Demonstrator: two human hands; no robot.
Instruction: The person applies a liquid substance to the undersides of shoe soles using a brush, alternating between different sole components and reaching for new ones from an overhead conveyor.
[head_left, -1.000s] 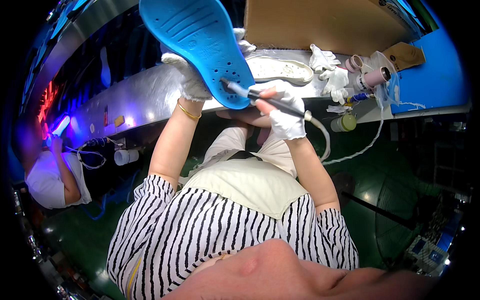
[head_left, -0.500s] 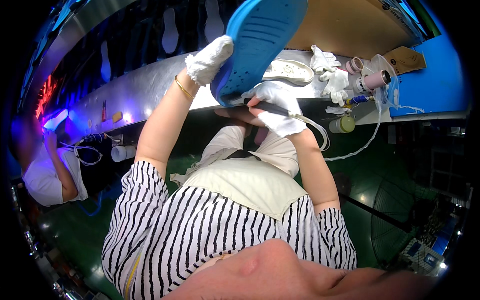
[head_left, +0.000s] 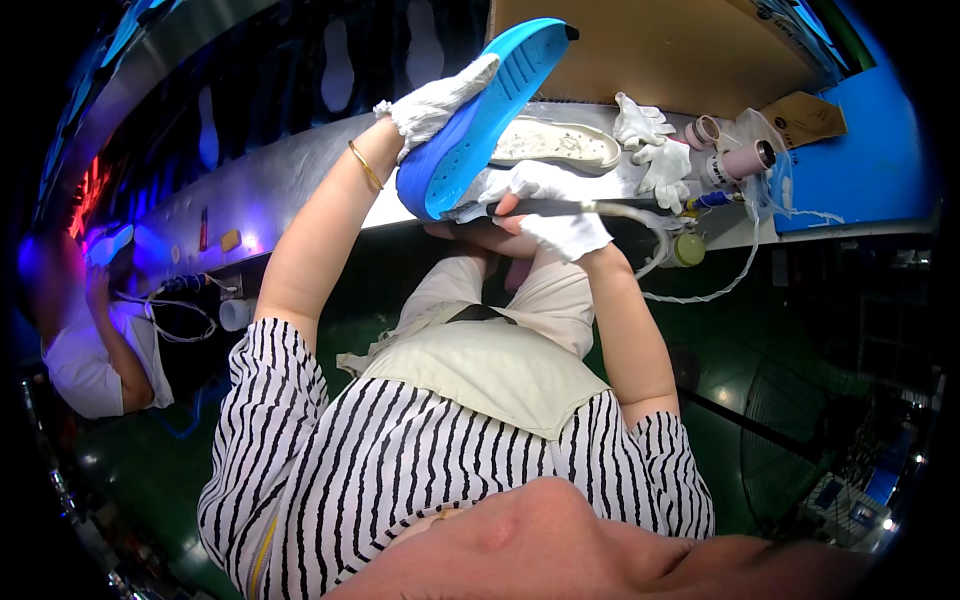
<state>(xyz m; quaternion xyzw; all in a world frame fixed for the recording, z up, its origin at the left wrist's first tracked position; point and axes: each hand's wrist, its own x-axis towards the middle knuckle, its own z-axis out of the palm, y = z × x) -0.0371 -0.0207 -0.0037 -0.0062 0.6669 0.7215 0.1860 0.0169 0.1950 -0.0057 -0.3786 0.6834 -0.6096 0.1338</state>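
My left hand (head_left: 440,103), in a white glove, grips the edge of a blue shoe sole (head_left: 497,110). The sole is tilted upward over the bench, its holed and ribbed inner face turned toward the right. My right hand (head_left: 562,190) wears a white glove that leaves fingertips bare. It is closed around a dark slim-handled tool (head_left: 570,207) with a pale cord (head_left: 625,211) running off to the right. The tool's tip is at the lower end of the sole; whether it touches cannot be made out. Behind my right hand, an off-white sole (head_left: 560,146) lies on the bench.
White gloves (head_left: 640,122), a pink bottle (head_left: 745,160) and a blue box (head_left: 860,165) are on the right. A brown cardboard panel (head_left: 640,60) stands behind. Soles (head_left: 340,65) line a dark rack at the back left. Another person (head_left: 105,345) works at the far left.
The blue sole has dropped lower and turned, showing more of its side and its full upper end. My left hand moved with it; my right hand stays nearly in place.
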